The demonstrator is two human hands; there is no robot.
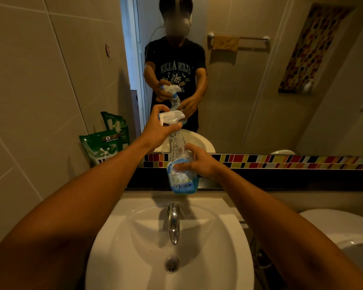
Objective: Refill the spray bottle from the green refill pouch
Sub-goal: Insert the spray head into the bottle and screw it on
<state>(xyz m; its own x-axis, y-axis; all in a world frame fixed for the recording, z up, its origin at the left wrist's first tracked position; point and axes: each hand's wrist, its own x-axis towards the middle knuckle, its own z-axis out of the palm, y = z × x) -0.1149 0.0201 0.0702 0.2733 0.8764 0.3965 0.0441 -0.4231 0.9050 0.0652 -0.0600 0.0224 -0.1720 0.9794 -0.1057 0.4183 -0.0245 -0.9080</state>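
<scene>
A clear spray bottle [181,181] with a blue label and a little blue liquid at the bottom stands upright on the ledge behind the sink. My right hand [199,161] grips its body from the right. My left hand [158,127] is closed around the white and blue trigger head [172,117] at the bottle's top. The green refill pouch [102,148] leans against the tiled wall at the left end of the ledge, apart from both hands.
A white sink [134,237] with a chrome tap [174,222] lies below the bottle. The mirror [249,91] above the coloured tile strip [281,161] reflects me and a towel rail. A white toilet [344,233] is at the right.
</scene>
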